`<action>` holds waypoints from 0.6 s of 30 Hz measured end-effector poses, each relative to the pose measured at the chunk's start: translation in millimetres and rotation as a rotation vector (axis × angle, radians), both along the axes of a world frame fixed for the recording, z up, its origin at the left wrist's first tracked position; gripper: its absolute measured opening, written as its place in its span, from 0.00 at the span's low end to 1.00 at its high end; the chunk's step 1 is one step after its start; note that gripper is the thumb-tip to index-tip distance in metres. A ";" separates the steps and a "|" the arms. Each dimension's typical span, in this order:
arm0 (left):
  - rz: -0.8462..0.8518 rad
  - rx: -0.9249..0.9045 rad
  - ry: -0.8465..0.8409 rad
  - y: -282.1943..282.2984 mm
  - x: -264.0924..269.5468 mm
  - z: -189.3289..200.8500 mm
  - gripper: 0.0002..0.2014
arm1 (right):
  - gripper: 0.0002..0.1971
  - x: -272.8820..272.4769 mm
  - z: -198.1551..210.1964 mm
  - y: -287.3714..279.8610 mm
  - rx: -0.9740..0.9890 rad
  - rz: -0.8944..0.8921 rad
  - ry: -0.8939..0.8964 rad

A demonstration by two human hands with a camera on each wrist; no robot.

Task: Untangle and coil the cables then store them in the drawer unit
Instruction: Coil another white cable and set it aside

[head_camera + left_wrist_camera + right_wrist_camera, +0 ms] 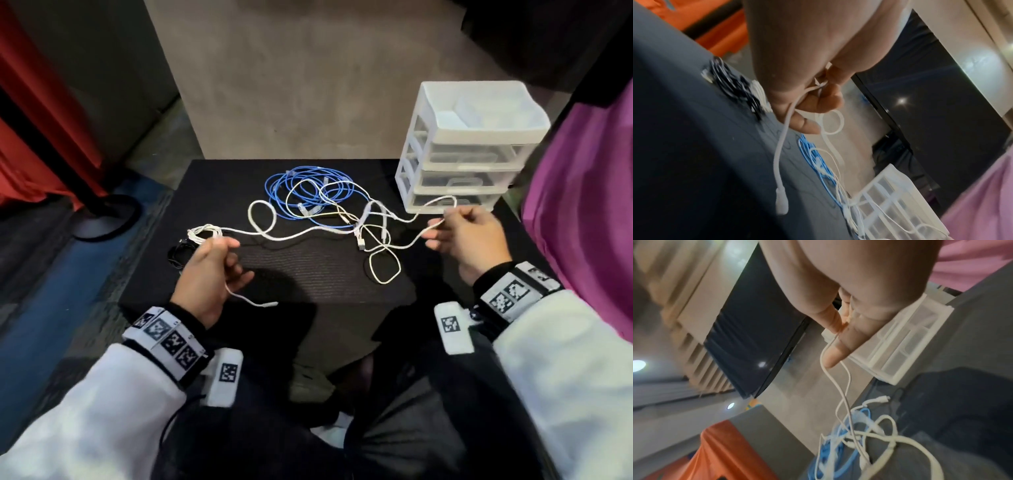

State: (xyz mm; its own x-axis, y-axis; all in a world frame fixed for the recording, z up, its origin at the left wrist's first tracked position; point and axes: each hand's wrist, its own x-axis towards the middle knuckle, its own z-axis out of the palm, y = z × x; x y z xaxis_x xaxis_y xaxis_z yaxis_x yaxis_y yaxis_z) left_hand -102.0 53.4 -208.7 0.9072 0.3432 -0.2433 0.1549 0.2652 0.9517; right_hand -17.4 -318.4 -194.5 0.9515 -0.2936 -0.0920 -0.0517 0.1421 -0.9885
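Note:
A tangle of white cables (370, 226) lies over a loose blue cable (308, 192) in the middle of the black table (308, 270). My left hand (233, 253) grips a thick white cable (785, 129) near its end, and the plug (782, 204) hangs below the fist. My right hand (435, 236) pinches a thin white cable (835, 382) between thumb and finger, just in front of the white drawer unit (469, 147). The unit's drawers are closed. A coiled white bundle (205, 233) and a coiled black bundle (178, 255) lie beside my left hand.
The drawer unit stands at the table's back right corner. A pink cloth (582, 205) hangs close on the right. On the left are a red curtain (41, 120) and a black stand base (102, 219) on the floor. A grey block (291, 85) rises behind the table.

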 end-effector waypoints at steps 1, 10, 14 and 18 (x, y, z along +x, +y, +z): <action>0.026 0.013 -0.004 6.9 -1.1 2.8 0.14 | 0.08 9.4 6.4 -4.2 0.018 -0.006 -0.010; -0.001 -0.013 -0.184 13.9 -19.8 25.7 0.17 | 0.09 44.8 44.3 -2.1 -0.130 0.087 -0.204; -0.023 -0.054 -0.277 15.8 -22.7 34.1 0.18 | 0.09 47.2 32.9 6.6 -0.564 -0.040 -0.234; 0.078 -0.101 -0.402 36.9 -15.5 50.6 0.16 | 0.10 51.6 30.4 7.1 -0.432 -0.011 -0.109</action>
State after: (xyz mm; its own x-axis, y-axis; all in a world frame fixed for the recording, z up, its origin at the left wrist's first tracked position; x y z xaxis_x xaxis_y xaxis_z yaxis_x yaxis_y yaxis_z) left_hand -117.5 90.3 -158.1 0.9090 0.4073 0.0884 -0.2473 0.3563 0.9010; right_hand 34.2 -311.3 -164.1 0.9455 -0.2928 0.1423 0.0557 -0.2851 -0.9569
